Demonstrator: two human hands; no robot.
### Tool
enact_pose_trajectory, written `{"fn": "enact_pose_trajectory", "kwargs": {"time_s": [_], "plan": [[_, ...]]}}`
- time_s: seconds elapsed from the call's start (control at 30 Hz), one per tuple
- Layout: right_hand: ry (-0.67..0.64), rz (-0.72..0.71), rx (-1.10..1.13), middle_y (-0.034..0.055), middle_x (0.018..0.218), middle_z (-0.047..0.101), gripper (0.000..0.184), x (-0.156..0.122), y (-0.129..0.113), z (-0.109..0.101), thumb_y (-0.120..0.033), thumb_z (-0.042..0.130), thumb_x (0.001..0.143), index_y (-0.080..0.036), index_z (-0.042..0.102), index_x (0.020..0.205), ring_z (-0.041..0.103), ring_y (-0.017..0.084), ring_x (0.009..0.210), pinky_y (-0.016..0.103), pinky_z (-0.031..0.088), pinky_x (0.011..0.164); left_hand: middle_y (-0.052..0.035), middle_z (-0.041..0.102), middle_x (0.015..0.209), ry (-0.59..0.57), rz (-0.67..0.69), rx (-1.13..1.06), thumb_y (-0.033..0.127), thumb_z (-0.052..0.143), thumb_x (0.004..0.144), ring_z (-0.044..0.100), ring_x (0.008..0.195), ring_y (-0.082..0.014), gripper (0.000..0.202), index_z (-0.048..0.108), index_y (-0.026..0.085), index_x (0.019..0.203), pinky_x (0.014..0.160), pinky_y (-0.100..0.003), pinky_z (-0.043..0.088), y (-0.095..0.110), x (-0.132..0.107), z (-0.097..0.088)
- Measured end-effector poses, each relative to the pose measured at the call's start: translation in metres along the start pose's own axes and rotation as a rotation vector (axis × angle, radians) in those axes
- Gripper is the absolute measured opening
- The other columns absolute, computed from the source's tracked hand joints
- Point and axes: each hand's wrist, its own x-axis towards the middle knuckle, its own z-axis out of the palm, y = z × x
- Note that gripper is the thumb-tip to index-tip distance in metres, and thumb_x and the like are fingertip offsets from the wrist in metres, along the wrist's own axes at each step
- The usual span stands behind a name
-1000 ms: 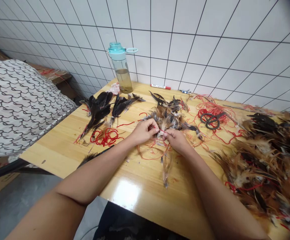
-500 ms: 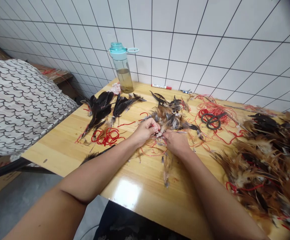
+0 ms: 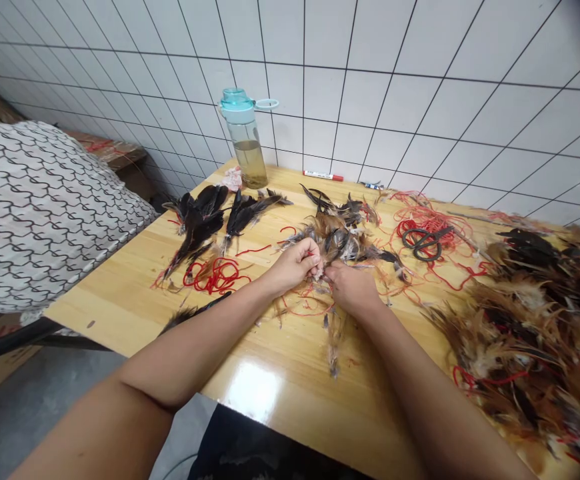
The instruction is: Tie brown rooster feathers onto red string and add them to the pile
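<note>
Brown and grey feathers make up the bundle (image 3: pixel 341 241) at the middle of the wooden table (image 3: pixel 290 360), fanned out towards the tiled wall (image 3: pixel 370 80). At its near end, the left hand (image 3: pixel 294 265) has its thumb and fingers closed together in a pinch on the pale quill ends. Just beside it, the right hand (image 3: pixel 354 285) is mostly folded, fingertips at the same spot; whether it grips quills or thread, I cannot tell. Thin red thread (image 3: pixel 306 313) loops on the wood below the hands, near a loose wispy feather (image 3: pixel 333 347).

Black feathers (image 3: pixel 197 223) lie to the left, with a coil of red cord (image 3: pixel 215 275) nearer the person. To the right, dark-handled scissors (image 3: pixel 426 244) rest on tangled red string, and a big feather heap (image 3: pixel 530 327) covers that side. Behind stand a teal-lidded bottle (image 3: pixel 250 160), part full, and a red-and-white marker (image 3: pixel 324 176) lying near the wall
</note>
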Motion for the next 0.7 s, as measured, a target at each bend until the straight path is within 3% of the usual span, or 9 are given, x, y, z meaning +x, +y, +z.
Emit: {"fn": "enact_pose_trajectory", "kwargs": {"time_s": [0.2,0.43,0.7], "plan": [[-0.004,-0.012,-0.002,0.0078,0.103,0.071,0.029,0.002,-0.001,-0.001,-0.015,0.04,0.086,-0.022,0.067,0.095,0.068,0.022,0.086,0.026,0.038,0.058,0.0037,0.056,0.063,0.039,-0.011,0.047,0.016,0.052,0.082,0.047,0.053,-0.006,0.011,0.045,0.017,0.075,0.054,-0.019,0.036,0.003,0.001,0.0],[-0.034,0.009,0.005,0.0094,0.102,0.072,0.028,0.001,-0.001,-0.002,-0.018,0.04,0.088,-0.023,0.066,0.098,0.068,0.023,0.091,0.027,0.043,0.064,0.003,0.057,0.065,0.04,-0.004,0.114,0.016,0.052,0.081,0.048,0.054,-0.0068,0.008,0.046,0.017,0.075,0.056,-0.02,0.037,0.003,0.001,-0.002],[0.007,-0.023,-0.001,0.0079,0.106,0.071,0.03,-0.001,0.0,0.002,-0.016,0.039,0.087,-0.023,0.065,0.101,0.068,0.023,0.09,0.026,0.043,0.062,0.0023,0.059,0.07,0.012,0.108,0.337,0.017,0.05,0.081,0.052,0.061,-0.009,0.005,0.047,0.017,0.077,0.061,-0.022,0.04,-0.007,0.003,-0.009]]}}
